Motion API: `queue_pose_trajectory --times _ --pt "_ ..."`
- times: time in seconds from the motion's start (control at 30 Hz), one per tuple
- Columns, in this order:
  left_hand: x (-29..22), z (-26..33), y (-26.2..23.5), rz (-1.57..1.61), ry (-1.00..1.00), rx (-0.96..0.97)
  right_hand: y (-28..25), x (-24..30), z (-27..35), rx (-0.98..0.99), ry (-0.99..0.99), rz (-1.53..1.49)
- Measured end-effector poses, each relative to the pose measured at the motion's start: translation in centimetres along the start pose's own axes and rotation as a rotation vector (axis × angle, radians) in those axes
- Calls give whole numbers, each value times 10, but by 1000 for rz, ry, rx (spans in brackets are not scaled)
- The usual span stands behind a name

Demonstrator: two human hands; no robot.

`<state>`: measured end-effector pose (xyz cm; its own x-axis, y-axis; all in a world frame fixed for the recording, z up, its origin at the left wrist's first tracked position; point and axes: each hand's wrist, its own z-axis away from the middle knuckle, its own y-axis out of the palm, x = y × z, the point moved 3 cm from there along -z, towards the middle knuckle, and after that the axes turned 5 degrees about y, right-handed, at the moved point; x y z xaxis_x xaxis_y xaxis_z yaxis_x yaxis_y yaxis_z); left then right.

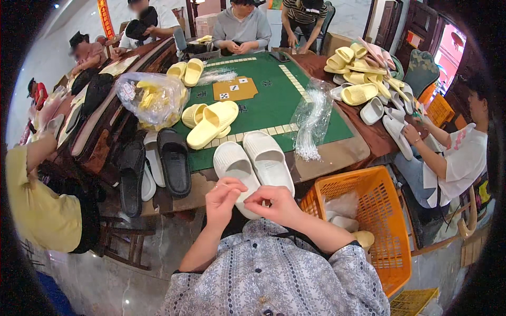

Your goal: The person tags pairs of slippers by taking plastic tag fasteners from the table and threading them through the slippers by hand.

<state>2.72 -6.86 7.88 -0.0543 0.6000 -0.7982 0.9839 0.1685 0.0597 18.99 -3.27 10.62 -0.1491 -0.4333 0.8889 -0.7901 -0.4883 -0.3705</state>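
A pair of white slide slippers (270, 160) lies side by side at the near edge of the table, toes away from me. Over the left slipper's near end, my left hand (223, 203) is closed in a pinch. Close to its right, my right hand (276, 204) also has thumb and fingers pressed together. Whatever is between the fingertips is too small to make out. To the left lie black slippers (175, 160) with white ones partly hidden between them. Beyond them rest yellow slippers (213, 124). A clear bag of white plastic ties (311, 126) lies to the right.
An orange crate (387, 231) with slippers inside stands at my right. Yellow and white slippers are heaped (361, 73) at the table's right side. A plastic bag of yellow slippers (150, 100) sits at the left. Other people work around the green-topped table (274, 108).
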Motion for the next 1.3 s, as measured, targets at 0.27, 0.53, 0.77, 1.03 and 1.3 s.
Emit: queue_pose_trajectory --times 0.27,0.53,0.77,1.03,1.3 --pt "1 -8 -23 16 -218 -16 -3 -3 13 62 104 43" --pt "55 -30 -66 -438 -239 -187 -17 -48 7 -70 323 395" --pt "77 -82 -68 -783 -183 47 6 -70 -41 -90 277 649" --pt "149 -114 -64 -915 -622 326 39 -82 -75 -239 102 753" --pt "145 -101 -33 -858 -397 -86 25 -75 -62 -229 107 658"
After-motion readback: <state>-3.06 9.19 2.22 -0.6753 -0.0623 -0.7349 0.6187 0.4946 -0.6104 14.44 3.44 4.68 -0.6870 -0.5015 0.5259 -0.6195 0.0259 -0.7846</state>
